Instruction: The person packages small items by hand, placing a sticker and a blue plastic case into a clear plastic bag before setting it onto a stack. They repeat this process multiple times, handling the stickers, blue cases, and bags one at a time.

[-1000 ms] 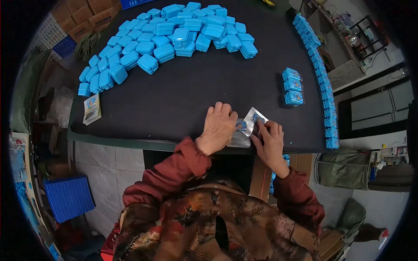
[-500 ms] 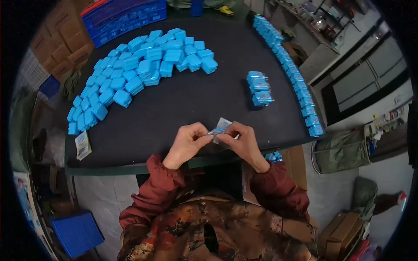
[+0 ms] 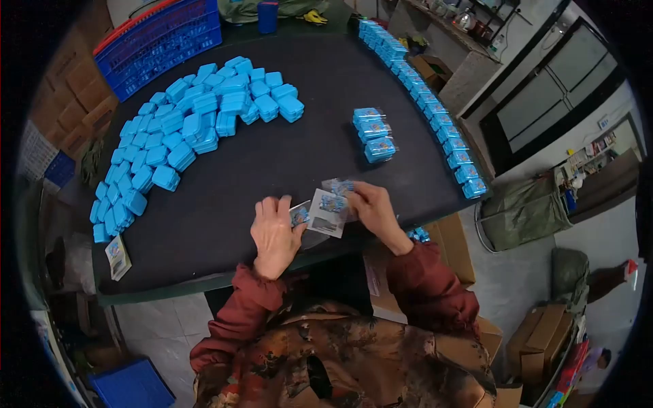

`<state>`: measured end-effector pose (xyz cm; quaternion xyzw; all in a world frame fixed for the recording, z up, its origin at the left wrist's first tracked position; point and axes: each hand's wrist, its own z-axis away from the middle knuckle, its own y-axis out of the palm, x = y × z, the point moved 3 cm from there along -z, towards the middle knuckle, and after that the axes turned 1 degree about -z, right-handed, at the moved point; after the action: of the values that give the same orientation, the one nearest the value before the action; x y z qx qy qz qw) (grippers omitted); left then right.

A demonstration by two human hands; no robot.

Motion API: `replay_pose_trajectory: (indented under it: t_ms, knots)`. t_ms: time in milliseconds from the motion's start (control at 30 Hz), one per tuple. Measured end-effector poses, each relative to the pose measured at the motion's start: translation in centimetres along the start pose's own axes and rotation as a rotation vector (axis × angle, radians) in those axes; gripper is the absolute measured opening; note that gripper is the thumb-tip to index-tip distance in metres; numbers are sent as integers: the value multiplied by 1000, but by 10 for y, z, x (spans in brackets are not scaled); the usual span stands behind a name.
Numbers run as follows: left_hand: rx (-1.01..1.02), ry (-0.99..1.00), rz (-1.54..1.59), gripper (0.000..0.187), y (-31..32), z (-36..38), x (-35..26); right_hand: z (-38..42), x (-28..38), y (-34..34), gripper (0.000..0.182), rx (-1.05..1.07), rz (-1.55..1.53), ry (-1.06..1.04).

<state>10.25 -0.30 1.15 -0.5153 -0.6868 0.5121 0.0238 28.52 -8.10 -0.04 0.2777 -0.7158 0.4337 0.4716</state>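
Note:
Near the front edge of the dark table, my right hand (image 3: 371,208) pinches the edge of a clear printed bag (image 3: 339,185). A whitish card with blue print (image 3: 328,212) lies between my hands, partly over another printed piece (image 3: 299,213). My left hand (image 3: 273,231) has its fingers curled at the left edge of that piece, closed round it. Several plain blue cases (image 3: 204,102) are heaped in an arc at the back left. A short row of wrapped blue cases (image 3: 374,132) sits beyond my right hand.
A long row of wrapped blue cases (image 3: 435,112) lines the table's right edge. At the back left is a blue crate (image 3: 160,51). A small stack of cards (image 3: 118,258) lies at the left front corner. Cardboard boxes (image 3: 449,248) stand below the front edge.
My hands have moved apart, and the cards and bags between them are spread out more. The whole view has shifted, with the table appearing further left.

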Motion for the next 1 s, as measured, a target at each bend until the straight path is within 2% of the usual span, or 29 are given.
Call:
replay_pose_trajectory:
  t_ms: [33,67,133,167,200,267,333,367,500,633,700,767,800,833,900,967,1000]
  knots:
    - [-123,33,21,42,-10,-4,-6,1,11,-4,11,41,-57,96]
    - [-164,47,76,42,-9,-2,-1,2,18,-2,11,65,-120,63]
    - [3,-293,722,32,0,2,9,10,44,14,9,96,-215,36]
    - [96,-454,1159,24,-4,6,4,13,54,20,8,97,-292,17]
    - [83,-466,1146,24,-11,5,4,14,59,27,8,115,-304,17]
    - [237,-485,1434,23,-15,6,2,14,67,39,8,166,-318,-28]
    - [166,-499,1424,16,-15,10,7,10,59,48,8,186,-274,-24]
    - [131,-472,1314,12,-19,11,10,9,56,50,8,190,-220,-18]
    - [52,-372,961,18,-29,15,21,8,62,57,8,270,-180,-9]
    - [46,-409,1078,18,-31,19,32,7,58,67,4,278,-228,-18]
    - [182,-453,1089,15,-33,21,31,6,58,69,4,256,-237,-27]
    - [196,-419,1047,14,-41,23,32,2,61,65,4,109,-202,-67]
    - [211,-381,1006,13,-43,24,32,3,62,64,4,114,-206,-65]
    - [209,-386,1001,13,-43,25,33,5,64,64,4,146,-280,-3]
    - [-74,-115,523,14,-52,25,32,5,66,66,4,184,-356,58]
    - [-52,-134,548,13,-55,25,32,8,64,72,3,302,-669,245]
    - [-30,-146,577,13,-57,25,33,7,63,72,3,304,-671,244]
